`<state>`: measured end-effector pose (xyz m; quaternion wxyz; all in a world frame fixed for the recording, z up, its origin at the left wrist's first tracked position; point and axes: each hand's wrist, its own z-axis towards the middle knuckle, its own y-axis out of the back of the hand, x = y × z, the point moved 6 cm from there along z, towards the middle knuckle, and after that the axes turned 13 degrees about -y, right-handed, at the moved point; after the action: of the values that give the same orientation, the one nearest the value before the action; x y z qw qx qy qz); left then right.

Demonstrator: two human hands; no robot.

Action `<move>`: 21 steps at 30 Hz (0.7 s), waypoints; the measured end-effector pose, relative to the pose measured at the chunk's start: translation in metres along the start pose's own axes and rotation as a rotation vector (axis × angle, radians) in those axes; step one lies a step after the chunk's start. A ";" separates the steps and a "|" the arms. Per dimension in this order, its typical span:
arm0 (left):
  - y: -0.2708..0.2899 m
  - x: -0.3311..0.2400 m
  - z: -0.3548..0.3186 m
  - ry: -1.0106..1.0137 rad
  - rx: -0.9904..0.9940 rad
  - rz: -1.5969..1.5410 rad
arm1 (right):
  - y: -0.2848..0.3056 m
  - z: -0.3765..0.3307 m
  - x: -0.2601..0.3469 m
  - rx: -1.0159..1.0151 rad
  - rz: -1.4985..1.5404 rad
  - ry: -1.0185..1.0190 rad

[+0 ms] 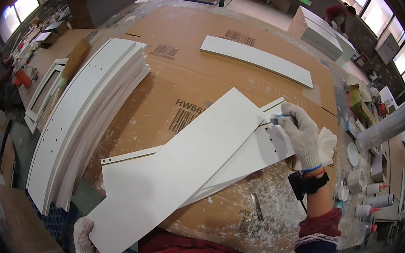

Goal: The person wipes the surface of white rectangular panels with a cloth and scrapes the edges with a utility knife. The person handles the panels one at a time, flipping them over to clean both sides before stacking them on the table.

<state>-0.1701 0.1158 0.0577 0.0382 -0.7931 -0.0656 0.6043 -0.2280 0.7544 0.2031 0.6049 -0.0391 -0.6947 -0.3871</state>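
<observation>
A long white board [184, 159] lies slantwise across the work table, its near left corner reaching past the table edge. My left hand [84, 238], in a white knit glove, grips that corner. Beneath it, at another angle, lies a second white board [276, 143] with drilled holes and a groove along one edge. My gloved right hand [301, 133] is closed around a small blue object [278, 118] at the far right end of the upper board. The fingers cover most of it, so its kind is unclear.
Cardboard [157, 87] covers the table. A stack of white boards [83, 114] stands left, with a brush [77, 59] beside it. Another white strip [256, 60] lies at the back. A metal blade [257, 206] rests among white flakes. Glue bottles [367, 210] stand right. Other people work farther off.
</observation>
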 end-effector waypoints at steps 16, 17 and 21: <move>-0.039 -0.036 -0.010 -0.108 -0.086 0.134 | -0.022 0.040 -0.003 0.040 -0.362 0.164; -0.040 -0.035 -0.008 -0.106 -0.056 0.123 | -0.018 0.042 -0.006 0.020 -0.357 0.131; -0.016 -0.023 -0.001 -0.101 0.022 0.138 | -0.018 0.045 -0.010 0.079 -0.166 0.036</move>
<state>-0.1762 0.1285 0.0824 0.0020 -0.7637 -0.0059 0.6455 -0.2714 0.7722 0.1872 0.5843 0.0494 -0.6993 -0.4088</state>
